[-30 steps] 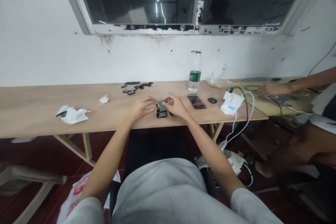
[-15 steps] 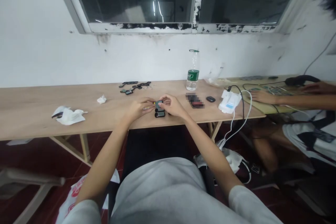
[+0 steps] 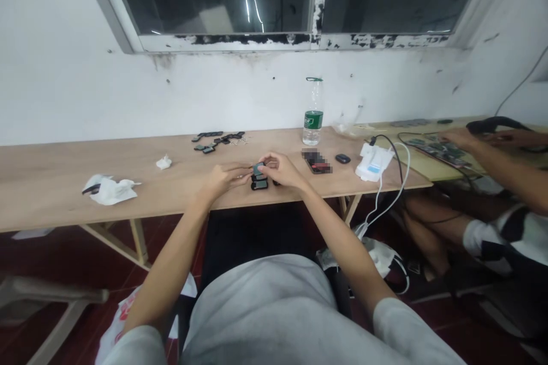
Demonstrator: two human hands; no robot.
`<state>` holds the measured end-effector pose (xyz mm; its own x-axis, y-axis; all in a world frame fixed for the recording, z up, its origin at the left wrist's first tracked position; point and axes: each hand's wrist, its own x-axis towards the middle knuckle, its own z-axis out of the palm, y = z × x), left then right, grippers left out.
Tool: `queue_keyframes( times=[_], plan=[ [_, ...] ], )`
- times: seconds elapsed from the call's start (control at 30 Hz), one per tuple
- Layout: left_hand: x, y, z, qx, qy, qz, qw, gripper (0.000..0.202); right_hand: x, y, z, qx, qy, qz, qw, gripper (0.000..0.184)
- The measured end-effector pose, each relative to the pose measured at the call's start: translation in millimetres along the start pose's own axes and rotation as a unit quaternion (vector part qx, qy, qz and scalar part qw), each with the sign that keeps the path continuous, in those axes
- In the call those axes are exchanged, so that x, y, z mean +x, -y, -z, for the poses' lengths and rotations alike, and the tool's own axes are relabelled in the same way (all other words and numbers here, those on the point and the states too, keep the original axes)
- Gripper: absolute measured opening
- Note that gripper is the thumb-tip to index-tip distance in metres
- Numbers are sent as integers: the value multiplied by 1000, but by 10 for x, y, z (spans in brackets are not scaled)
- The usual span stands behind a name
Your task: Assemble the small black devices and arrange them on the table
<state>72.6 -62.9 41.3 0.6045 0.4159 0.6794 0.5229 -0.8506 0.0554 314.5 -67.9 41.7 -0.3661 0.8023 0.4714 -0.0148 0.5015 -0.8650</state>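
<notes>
My left hand [image 3: 225,177] and my right hand [image 3: 282,171] meet over the near edge of a long wooden table [image 3: 55,171]. Between their fingertips they pinch a small dark device with a greyish face [image 3: 257,169]. Two similar small dark devices [image 3: 259,183] lie on the table just below it. Both hands have curled fingers closed on the held piece.
Several small dark parts [image 3: 218,141] lie further back. Crumpled white tissue [image 3: 109,189] and a smaller wad [image 3: 163,162] are at left. A water bottle [image 3: 312,114], a phone [image 3: 317,161], a black mouse [image 3: 342,158], a white charger pack [image 3: 373,161] with cables sit right. Another person's arms [image 3: 492,154] work at right.
My hands stay pinched on the small device, shifting only slightly. The person at right has moved their arms further back and right over their own table.
</notes>
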Motion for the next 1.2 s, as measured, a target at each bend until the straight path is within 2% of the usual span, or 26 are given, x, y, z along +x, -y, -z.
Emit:
queue_keyframes(
  times=[0.13, 0.37, 0.47, 0.57, 0.67, 0.77, 0.93, 1.07, 1.2],
  plan=[
    [18, -11, 0, -8, 1, 27, 1000, 27, 8, -24, 5, 17, -3, -11, 1000, 28],
    [38, -13, -6, -5, 12, 25, 1000, 35, 19, -40, -10, 29, -16, -20, 999, 26],
    [43, -29, -16, -10, -7, 65, 998, 40, 36, -73, -14, 31, -20, -26, 999, 25],
    [24, 8, -30, -17, -37, 137, 990, 42, 51, -121, 4, 18, -42, -29, 999, 23],
    [-30, 171, -44, -35, -52, 210, 976, 43, 50, -158, 60, -34, -81, -28, 996, 19],
    [-132, 453, -47, -43, -44, 269, 961, 42, 75, -186, 140, -117, -107, -23, 987, 13],
    [-365, 852, -41, 13, 49, 303, 952, 33, 333, -300, 176, -250, -117, -2, 961, 9],
    [-471, 951, -60, 9, 83, 294, 952, 33, 610, -461, 121, -334, -71, -22, 940, 3],
    [-464, 977, -87, -13, 108, 296, 949, 30, 718, -596, 112, -388, -5, -60, 919, 7]
  ],
)
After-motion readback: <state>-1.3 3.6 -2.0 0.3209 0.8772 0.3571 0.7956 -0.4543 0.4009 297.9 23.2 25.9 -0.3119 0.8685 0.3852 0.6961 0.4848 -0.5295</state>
